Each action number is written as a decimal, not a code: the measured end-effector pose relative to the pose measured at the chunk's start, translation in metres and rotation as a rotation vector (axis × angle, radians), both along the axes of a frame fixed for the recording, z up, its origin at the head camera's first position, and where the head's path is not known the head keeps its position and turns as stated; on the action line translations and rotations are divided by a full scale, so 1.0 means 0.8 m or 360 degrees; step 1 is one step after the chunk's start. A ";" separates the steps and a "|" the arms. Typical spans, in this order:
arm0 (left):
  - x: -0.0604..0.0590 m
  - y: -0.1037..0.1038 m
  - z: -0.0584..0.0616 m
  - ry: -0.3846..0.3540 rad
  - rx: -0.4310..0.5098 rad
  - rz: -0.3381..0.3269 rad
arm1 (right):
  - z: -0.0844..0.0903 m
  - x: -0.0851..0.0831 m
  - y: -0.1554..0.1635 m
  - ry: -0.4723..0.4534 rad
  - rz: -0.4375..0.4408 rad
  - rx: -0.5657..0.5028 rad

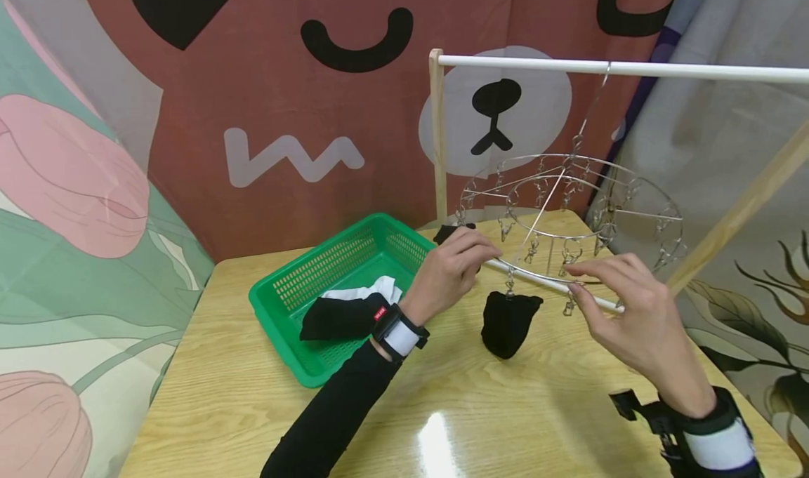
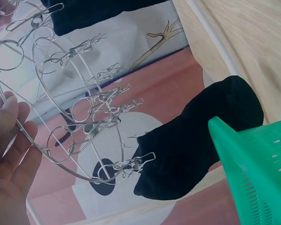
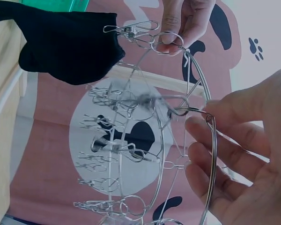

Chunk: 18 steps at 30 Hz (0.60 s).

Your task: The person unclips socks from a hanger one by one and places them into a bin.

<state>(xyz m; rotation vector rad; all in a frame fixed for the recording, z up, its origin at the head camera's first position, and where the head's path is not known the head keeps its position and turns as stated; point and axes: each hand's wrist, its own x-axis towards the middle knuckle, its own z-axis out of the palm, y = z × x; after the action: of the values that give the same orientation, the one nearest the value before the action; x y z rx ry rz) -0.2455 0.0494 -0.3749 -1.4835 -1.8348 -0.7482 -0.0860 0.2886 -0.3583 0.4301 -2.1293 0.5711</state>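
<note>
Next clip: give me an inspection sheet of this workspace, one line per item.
Surface: wooden table, glossy, with glare.
Job's things: round wire clip hanger hooked on a white rail; one black sock hangs from a clip.
Clutter: green basket holding black and white socks.
Grips: left hand pinches the hanger rim; right hand grips the rim opposite.
Cables: nothing seen.
Surroundings: bear-print cloth behind; floral cloth at the sides.

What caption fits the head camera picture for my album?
Two hands, left hand and right hand, hold a round metal clip hanger with one black sock clipped on, beside a green basket.
</note>
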 end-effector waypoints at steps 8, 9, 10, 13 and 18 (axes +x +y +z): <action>0.005 0.004 -0.002 0.0059 0.0001 0.0064 | 0.008 -0.003 -0.012 -0.0035 0.0046 0.0077; 0.005 0.004 -0.002 0.0070 0.0000 0.0072 | 0.008 -0.004 -0.014 -0.0032 0.0054 0.0094; 0.006 0.005 -0.002 0.0074 0.0001 0.0078 | 0.008 -0.005 -0.015 -0.0032 0.0060 0.0113; 0.009 0.007 -0.001 0.0059 0.0014 0.0097 | 0.007 -0.009 -0.018 -0.0017 0.0092 0.0150; 0.013 0.008 -0.006 -0.0043 0.0076 0.0098 | 0.002 -0.015 -0.022 0.0007 0.0104 0.0162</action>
<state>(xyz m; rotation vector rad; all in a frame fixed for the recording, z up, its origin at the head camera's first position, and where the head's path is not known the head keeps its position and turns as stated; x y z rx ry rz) -0.2350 0.0558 -0.3800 -1.3867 -1.8612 -0.7798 -0.0982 0.2708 -0.3565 0.5587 -2.1527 0.4994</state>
